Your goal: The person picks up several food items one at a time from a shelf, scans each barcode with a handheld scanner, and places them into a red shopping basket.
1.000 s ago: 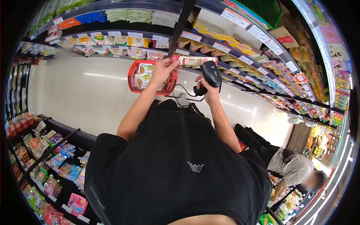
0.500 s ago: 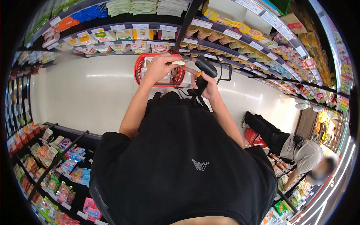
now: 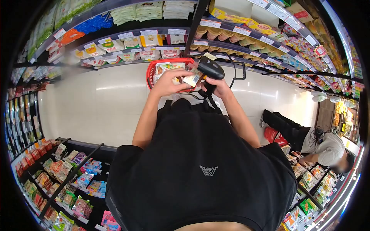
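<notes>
My left hand (image 3: 169, 82), fingers curled, grips a small package (image 3: 191, 80) whose pale face carries a printed barcode. It is held over the right side of a red shopping basket (image 3: 149, 77). Wrapped around the handle of a black barcode scanner (image 3: 212, 69) is my right hand (image 3: 221, 88). The scanner's head is close beside the package, up and to its right. Several packaged goods (image 3: 169, 66) lie inside the basket, partly covered by my left hand.
Stocked shelves (image 3: 154, 31) run along the far side, with cup-shaped packs (image 3: 213, 34) to the right. Another rack of bagged snacks (image 3: 83, 179) stands lower left. At right, a person in a grey top (image 3: 330, 148) bends over goods beside another red basket (image 3: 274, 135).
My left hand has turned the package from nearly edge-on so its barcode face shows. My right index finger, stretched toward the package before, is drawn back. The whole view has shifted slightly.
</notes>
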`<state>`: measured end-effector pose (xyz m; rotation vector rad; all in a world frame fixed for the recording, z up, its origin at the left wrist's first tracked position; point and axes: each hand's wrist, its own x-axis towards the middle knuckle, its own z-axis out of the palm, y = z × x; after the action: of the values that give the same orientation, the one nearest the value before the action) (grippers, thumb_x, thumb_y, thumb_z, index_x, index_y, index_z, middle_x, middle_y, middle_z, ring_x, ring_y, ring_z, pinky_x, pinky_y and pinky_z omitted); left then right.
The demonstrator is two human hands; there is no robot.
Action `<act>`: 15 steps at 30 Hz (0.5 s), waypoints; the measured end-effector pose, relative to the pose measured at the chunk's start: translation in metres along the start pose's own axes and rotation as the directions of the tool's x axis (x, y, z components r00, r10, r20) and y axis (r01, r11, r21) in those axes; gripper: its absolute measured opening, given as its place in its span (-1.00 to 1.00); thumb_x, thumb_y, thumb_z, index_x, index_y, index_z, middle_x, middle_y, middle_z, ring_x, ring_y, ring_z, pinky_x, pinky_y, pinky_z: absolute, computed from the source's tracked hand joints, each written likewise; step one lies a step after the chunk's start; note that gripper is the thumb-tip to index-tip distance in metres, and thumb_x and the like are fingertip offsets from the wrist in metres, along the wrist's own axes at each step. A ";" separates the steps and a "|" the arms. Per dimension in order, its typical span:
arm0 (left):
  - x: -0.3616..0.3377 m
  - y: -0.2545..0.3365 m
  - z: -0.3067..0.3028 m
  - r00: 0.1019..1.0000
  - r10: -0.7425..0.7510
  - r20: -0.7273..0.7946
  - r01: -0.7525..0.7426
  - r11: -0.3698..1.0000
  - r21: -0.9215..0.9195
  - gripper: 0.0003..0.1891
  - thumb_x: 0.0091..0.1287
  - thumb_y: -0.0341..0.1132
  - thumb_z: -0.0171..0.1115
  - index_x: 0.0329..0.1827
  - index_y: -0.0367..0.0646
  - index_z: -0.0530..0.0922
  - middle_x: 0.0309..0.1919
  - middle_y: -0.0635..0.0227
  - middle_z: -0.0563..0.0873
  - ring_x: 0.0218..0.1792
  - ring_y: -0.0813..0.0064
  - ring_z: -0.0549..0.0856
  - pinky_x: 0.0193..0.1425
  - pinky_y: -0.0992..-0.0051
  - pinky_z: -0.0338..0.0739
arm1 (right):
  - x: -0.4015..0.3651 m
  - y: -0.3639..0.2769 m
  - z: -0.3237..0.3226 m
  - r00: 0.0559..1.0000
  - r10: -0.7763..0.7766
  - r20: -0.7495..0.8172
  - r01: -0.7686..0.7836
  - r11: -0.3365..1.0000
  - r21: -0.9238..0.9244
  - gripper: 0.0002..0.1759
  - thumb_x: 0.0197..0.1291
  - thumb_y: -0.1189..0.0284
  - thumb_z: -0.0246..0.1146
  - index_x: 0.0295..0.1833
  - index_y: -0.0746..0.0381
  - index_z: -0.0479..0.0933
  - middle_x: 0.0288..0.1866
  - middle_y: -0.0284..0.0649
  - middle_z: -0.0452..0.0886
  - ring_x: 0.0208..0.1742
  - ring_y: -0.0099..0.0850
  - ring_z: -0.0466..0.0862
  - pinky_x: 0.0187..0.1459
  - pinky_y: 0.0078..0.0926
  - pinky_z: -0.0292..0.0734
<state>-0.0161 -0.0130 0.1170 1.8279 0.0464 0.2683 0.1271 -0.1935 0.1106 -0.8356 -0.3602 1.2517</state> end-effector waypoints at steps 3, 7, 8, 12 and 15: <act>-0.005 0.004 -0.002 0.998 -0.056 0.006 0.055 0.945 -0.321 -0.49 0.21 -0.43 0.32 0.25 -0.26 0.46 -0.16 0.32 0.68 -0.22 0.62 0.61 -0.14 0.54 0.53 | 0.001 -0.010 0.009 1.000 -0.026 0.006 0.027 0.988 -0.150 -0.54 0.09 0.48 0.32 0.14 0.27 0.45 -0.36 -0.20 0.61 -0.48 -0.50 0.52 -0.42 -0.53 0.41; 0.002 0.009 -0.005 0.941 -0.338 -0.036 0.285 0.844 -0.455 -0.71 0.34 -0.39 0.17 0.08 -0.31 0.54 -0.29 0.39 0.69 -0.34 0.76 0.58 -0.34 0.70 0.43 | 0.008 -0.003 0.007 0.998 -0.037 0.047 0.050 0.942 -0.331 -0.45 0.01 0.56 0.40 0.17 0.27 0.44 -0.30 -0.30 0.62 -0.39 -0.59 0.54 -0.36 -0.57 0.45; 0.003 0.003 -0.006 0.931 -0.364 -0.010 0.335 0.867 -0.370 -0.77 0.33 -0.38 0.20 -0.02 -0.31 0.57 -0.37 0.40 0.70 -0.41 0.78 0.56 -0.39 0.70 0.42 | 0.011 0.003 0.004 0.994 -0.085 0.071 0.107 0.898 -0.426 -0.37 0.02 0.54 0.39 0.26 0.27 0.38 0.01 -0.25 0.53 -0.30 -0.57 0.55 -0.28 -0.54 0.49; 0.005 -0.008 -0.004 0.926 -0.377 -0.021 0.351 0.880 -0.319 -0.82 0.30 -0.35 0.26 -0.22 -0.33 0.61 -0.53 0.44 0.69 -0.51 0.79 0.54 -0.47 0.69 0.37 | 0.006 -0.001 0.006 0.997 -0.051 0.053 0.072 0.839 -0.539 -0.27 -0.05 0.55 0.42 0.30 0.26 0.34 0.21 -0.27 0.43 -0.06 -0.58 0.56 0.00 -0.50 0.50; 0.008 -0.004 -0.006 0.928 -0.373 0.008 0.352 0.870 -0.346 -0.81 0.28 -0.34 0.29 -0.22 -0.32 0.61 -0.52 0.44 0.69 -0.52 0.79 0.54 -0.47 0.66 0.37 | 0.011 -0.012 0.013 0.985 -0.160 0.063 0.167 0.801 -0.575 -0.32 -0.06 0.55 0.46 0.25 0.26 0.40 -0.02 -0.32 0.63 -0.01 -0.61 0.55 0.11 -0.49 0.44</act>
<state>-0.0096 -0.0048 0.1160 1.4284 0.3622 0.0563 0.1300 -0.1797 0.1252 -1.2873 -0.8367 0.9866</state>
